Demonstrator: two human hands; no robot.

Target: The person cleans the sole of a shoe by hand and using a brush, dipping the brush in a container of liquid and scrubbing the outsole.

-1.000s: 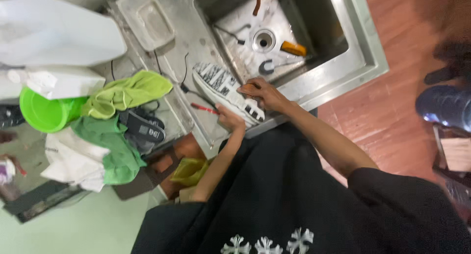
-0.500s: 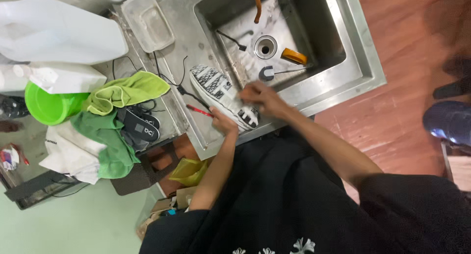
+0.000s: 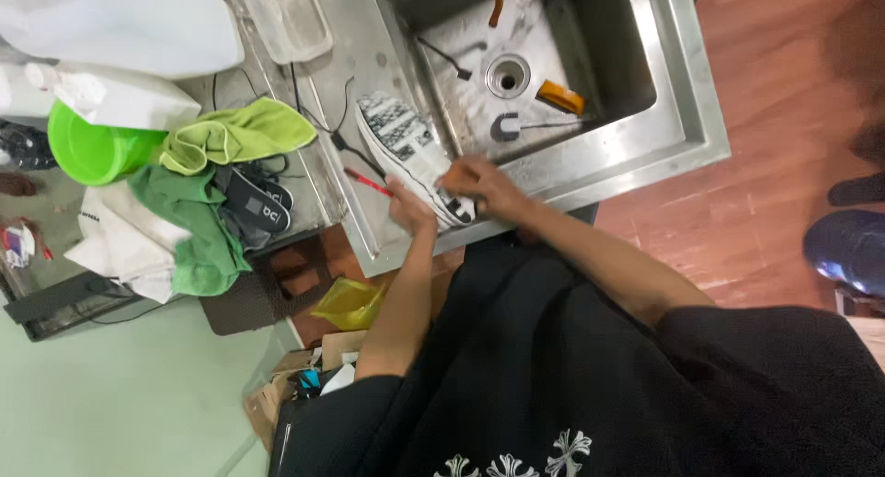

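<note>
A white shoe [image 3: 404,143] lies sole-up, its tread patterned black and white, across the steel counter [image 3: 359,53] at the left rim of the sink [image 3: 645,99]. My right hand [image 3: 481,182] grips the shoe at its near end. My left hand [image 3: 410,210] is beside that same end, closed on a thin red stick-like tool [image 3: 367,182] that points away to the left over the counter. What kind of tool it is cannot be made out.
In the sink lie an orange object [image 3: 560,96] and a small brush [image 3: 505,127] by the drain [image 3: 507,74]. Left of the shoe are a green cloth [image 3: 235,136], green bowl [image 3: 92,150], black insoles [image 3: 253,200], a clear tub [image 3: 295,16] and a white jug [image 3: 120,21]. A blue shoe [image 3: 848,247] stands on the wooden floor.
The view has shifted a little. My right hand has slid down to the shoe's near end, and my left hand still holds the red tool beside it.
</note>
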